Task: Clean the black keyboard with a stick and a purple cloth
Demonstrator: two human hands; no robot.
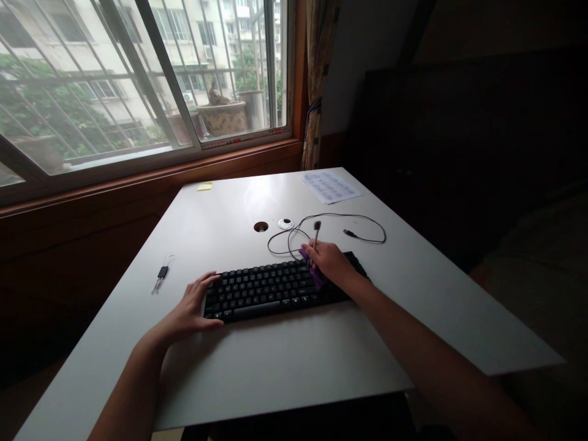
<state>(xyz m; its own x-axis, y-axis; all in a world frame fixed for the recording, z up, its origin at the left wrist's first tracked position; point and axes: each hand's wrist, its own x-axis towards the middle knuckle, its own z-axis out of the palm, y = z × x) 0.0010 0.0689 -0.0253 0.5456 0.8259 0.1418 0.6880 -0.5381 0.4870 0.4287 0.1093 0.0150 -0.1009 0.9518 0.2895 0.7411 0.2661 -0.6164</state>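
A black keyboard (261, 291) lies across the white table. My left hand (193, 306) grips its left end, with the thumb at the near edge and the fingers at the far edge. Over the right part of the keys, my right hand (331, 260) is closed around a small brush (316, 229), its dark head pointing up. A purple cloth (318, 279) is bunched in the same hand and hangs down onto the keys. The hand and cloth hide some of the keys.
Behind the keyboard, a black USB cable (384, 229) lies in loops beside a round cable hole (261, 226) and its white cover (285, 224). A black binder clip (162, 272) lies left, with a yellow note (204, 186) and printed sheets (331, 186) at the table's (285, 367) far end.
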